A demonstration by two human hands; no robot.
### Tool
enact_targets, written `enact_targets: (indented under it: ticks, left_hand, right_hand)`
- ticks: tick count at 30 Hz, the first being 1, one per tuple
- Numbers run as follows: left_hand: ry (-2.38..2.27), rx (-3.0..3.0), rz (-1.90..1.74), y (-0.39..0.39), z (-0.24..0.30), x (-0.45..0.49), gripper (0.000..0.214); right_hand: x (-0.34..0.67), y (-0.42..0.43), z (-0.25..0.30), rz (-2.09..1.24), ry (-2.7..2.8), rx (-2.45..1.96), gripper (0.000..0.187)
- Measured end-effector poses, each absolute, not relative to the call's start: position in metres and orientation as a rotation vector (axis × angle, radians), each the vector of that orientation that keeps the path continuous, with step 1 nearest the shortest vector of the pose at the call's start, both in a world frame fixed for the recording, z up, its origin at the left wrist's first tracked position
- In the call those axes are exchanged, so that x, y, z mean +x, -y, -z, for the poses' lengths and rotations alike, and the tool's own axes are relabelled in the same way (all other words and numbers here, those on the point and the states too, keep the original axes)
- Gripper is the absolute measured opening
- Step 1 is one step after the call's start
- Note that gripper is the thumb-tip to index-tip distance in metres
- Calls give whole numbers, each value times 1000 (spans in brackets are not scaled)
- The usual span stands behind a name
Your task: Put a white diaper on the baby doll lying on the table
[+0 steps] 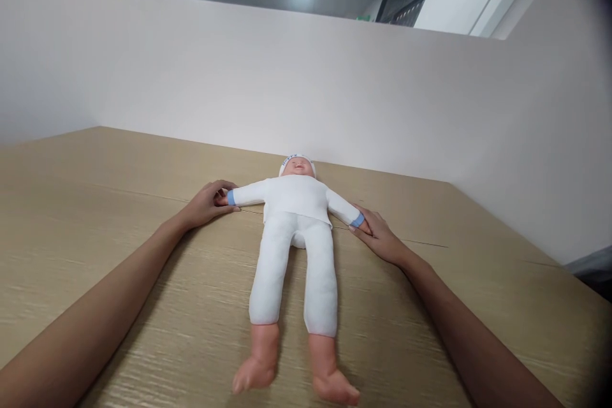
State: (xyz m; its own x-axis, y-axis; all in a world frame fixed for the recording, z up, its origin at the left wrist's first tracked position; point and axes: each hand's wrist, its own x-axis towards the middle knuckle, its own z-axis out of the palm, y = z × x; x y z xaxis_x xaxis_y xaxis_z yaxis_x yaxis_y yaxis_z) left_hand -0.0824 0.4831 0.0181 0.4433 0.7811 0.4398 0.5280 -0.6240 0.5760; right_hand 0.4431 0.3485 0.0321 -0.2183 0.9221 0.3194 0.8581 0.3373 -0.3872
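Observation:
A baby doll (294, 236) in a white suit with blue cuffs and a white cap lies on its back on the wooden table (119, 217), head away from me and bare feet toward me. Its arms are stretched out to both sides. My left hand (208, 203) is closed around the doll's hand at the left cuff. My right hand (377, 234) is wrapped over the doll's other hand at the right cuff. Both my forearms reach in from the bottom corners.
A white partition wall (306, 89) runs along the far edge of the table and bends round on the right. A seam crosses the tabletop under the doll. Ceiling lights show above the wall.

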Motion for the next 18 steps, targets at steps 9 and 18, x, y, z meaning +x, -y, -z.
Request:
enact_targets:
  ticks: [9, 18]
  left_hand:
    - [-1270, 2521, -1061, -461, -20, -77, 63]
    - [-1157, 2341, -1438, -303, -46, -55, 36]
  right_hand:
    - [432, -337, -21, 120, 1993, -1670, 83]
    - [346, -174, -54, 320, 1760, -1475, 59]
